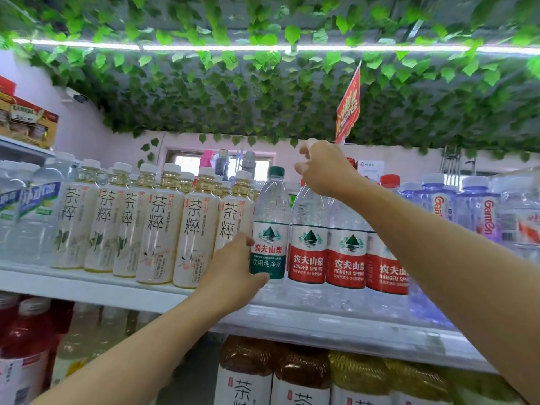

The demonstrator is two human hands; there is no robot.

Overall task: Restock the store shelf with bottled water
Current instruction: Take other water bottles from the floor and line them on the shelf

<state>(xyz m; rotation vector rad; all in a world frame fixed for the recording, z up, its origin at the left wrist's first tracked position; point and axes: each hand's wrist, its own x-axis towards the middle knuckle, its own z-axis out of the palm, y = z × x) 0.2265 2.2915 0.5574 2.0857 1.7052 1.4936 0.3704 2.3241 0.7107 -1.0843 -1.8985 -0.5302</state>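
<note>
A green-labelled, green-capped water bottle [270, 229] stands upright on the white shelf [117, 290], between the tea bottles and the red-labelled water bottles [327, 252]. My left hand [233, 273] grips its lower part, thumb across the label's bottom. My right hand [324, 168] hovers above the red-capped bottles' tops with fingers loosely curled; what it touches is hidden behind it. A red cap [390, 180] shows just right of that wrist.
Pale tea bottles [155, 223] fill the shelf's left, clear bottles [26, 211] beyond them. Purple-tinted bottles [479, 206] stand at right. Larger drinks [301, 375] sit on the lower shelf. Fake ivy and a red sign [347, 106] hang overhead.
</note>
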